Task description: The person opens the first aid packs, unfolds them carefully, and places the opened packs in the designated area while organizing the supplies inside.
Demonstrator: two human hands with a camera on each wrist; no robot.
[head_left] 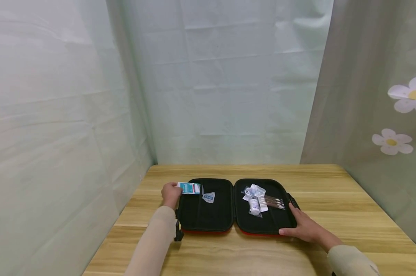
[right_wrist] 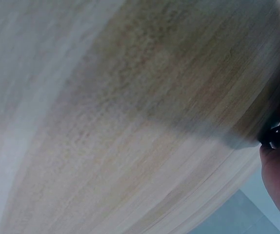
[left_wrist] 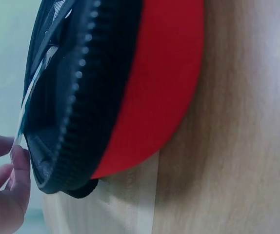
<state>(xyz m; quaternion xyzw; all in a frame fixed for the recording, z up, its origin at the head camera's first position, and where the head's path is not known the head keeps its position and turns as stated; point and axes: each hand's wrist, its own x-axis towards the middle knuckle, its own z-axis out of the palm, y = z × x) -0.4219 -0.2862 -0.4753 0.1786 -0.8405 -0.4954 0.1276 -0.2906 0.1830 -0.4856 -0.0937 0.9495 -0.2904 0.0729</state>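
A black-lined zip case (head_left: 219, 216) with a red outer shell lies opened flat on the table, its two halves side by side. My left hand (head_left: 171, 194) pinches the left end of a flat teal-and-white packet (head_left: 189, 188) over the far left corner. In the left wrist view the packet (left_wrist: 27, 100) is seen edge-on between thumb and fingers, its far end at the inner strap. My right hand (head_left: 306, 228) rests at the near right corner of the case, thumb and fingers spread along its edges; little of it shows in the right wrist view.
A small white-and-blue sachet (head_left: 209, 197) lies in the left half. The right half holds a wrapped white roll (head_left: 254, 206), clear-and-white packaging (head_left: 257, 189) and a pack of cotton swabs (head_left: 274, 202). Pale curtains (head_left: 228, 96) stand behind the wooden table (head_left: 318, 180).
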